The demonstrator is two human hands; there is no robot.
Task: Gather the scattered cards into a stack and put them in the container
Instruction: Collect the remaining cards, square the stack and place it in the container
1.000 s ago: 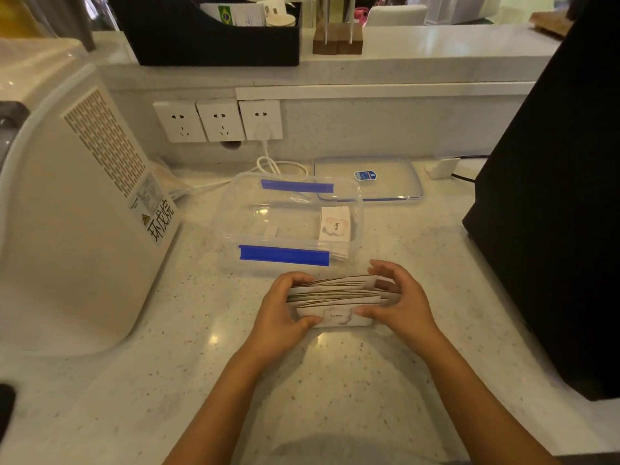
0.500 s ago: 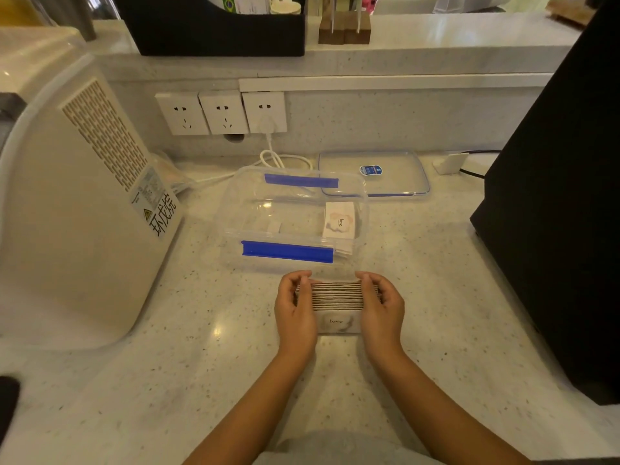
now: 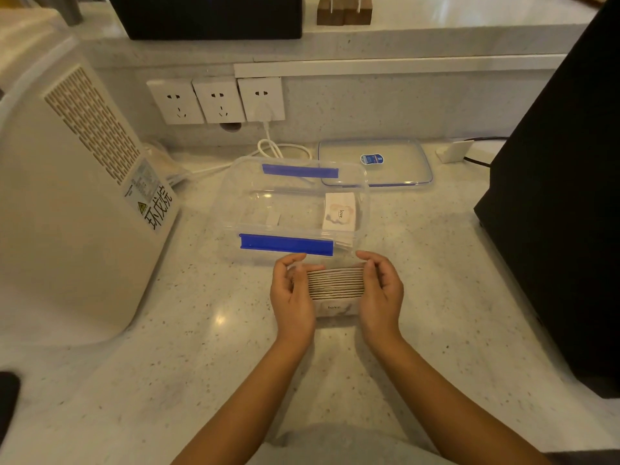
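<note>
A squared-up stack of cards [image 3: 336,283] stands on edge on the counter, its front card printed "love". My left hand [image 3: 292,295] presses its left end and my right hand [image 3: 380,292] its right end, so both hold it. Just behind the stack lies a clear plastic container [image 3: 295,169] with blue clips, its top open. Inside it, at the right, a small pile of cards [image 3: 339,214] lies flat with a "love" card on top.
The container's clear lid [image 3: 402,162] lies behind it to the right. A large white appliance [image 3: 67,196] fills the left side, a black box [image 3: 563,196] the right. Wall sockets [image 3: 218,100] with a white cable sit at the back. A dark object [image 3: 6,402] lies at the far left edge.
A second ago the cards were fanned loosely between my hands. They are now pressed into an even stack, and my hands have closed in on its two ends.
</note>
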